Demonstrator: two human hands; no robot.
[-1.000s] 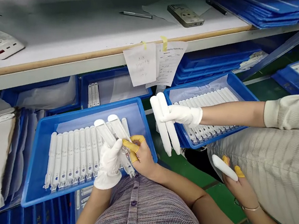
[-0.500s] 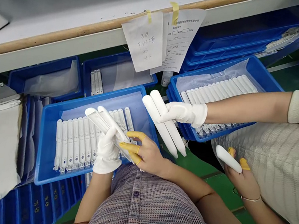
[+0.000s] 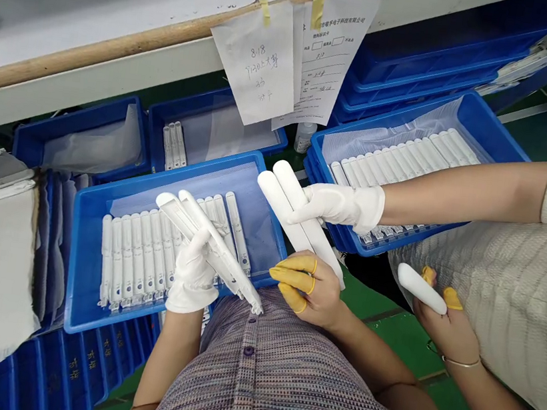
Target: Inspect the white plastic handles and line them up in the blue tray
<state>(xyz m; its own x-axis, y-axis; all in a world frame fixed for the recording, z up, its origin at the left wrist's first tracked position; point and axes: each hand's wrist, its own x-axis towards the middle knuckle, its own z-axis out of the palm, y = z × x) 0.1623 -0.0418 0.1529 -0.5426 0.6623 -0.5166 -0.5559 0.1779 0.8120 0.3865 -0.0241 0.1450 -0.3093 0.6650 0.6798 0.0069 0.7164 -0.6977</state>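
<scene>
My left hand (image 3: 192, 274), in a white glove, is closed round two long white plastic parts (image 3: 208, 240) held slanting over the blue tray (image 3: 91, 208). That tray holds a row of several like white parts (image 3: 136, 255). My right hand (image 3: 310, 289), with yellow finger cots, is away from the parts, fingers spread and nothing in it, beside a co-worker's two white covers (image 3: 297, 215). The co-worker's gloved hand (image 3: 341, 206) grips those covers; the co-worker's other hand (image 3: 445, 318) holds one more white cover (image 3: 421, 288).
A second blue tray (image 3: 485, 125) of white parts lies at the right under the co-worker's arm. Two more blue trays (image 3: 87, 127) sit behind, under the shelf edge (image 3: 121, 57) with taped paper notes (image 3: 292, 59). Stacked blue trays (image 3: 74, 374) stand lower left.
My right hand has let go of the white parts and moved right toward the co-worker's covers. My left hand keeps the two parts. The view has tilted downward.
</scene>
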